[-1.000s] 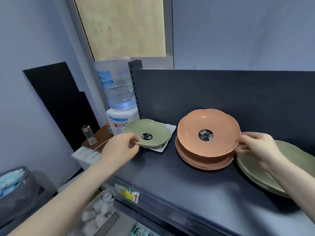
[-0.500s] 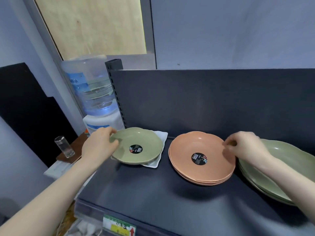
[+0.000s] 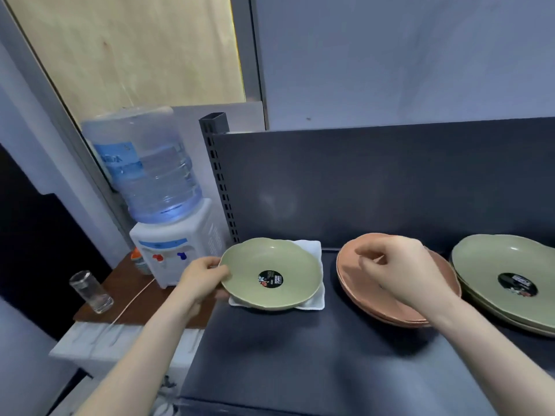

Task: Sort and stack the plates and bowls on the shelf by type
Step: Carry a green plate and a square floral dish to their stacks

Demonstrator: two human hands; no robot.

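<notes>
A small green bowl [image 3: 270,273] with a black sticker rests on a white square dish [image 3: 312,303] at the left end of the dark shelf [image 3: 315,361]. My left hand [image 3: 202,277] grips the bowl's left rim, thumb on top. To the right lies a stack of orange plates [image 3: 360,291]. My right hand [image 3: 399,268] hovers over that stack with fingers loosely curled and holds nothing. Farther right sits a stack of large green plates [image 3: 492,265] with a black sticker.
A water dispenser [image 3: 168,232] with a big bottle stands left of the shelf on a brown side table [image 3: 126,298]. A glass [image 3: 90,291] stands there too. The shelf's dark back panel [image 3: 375,187] rises behind the dishes.
My right hand let go of the orange plate, which now lies on its stack, and drifted left above it. My left hand shifted its grip on the green bowl's left rim.
</notes>
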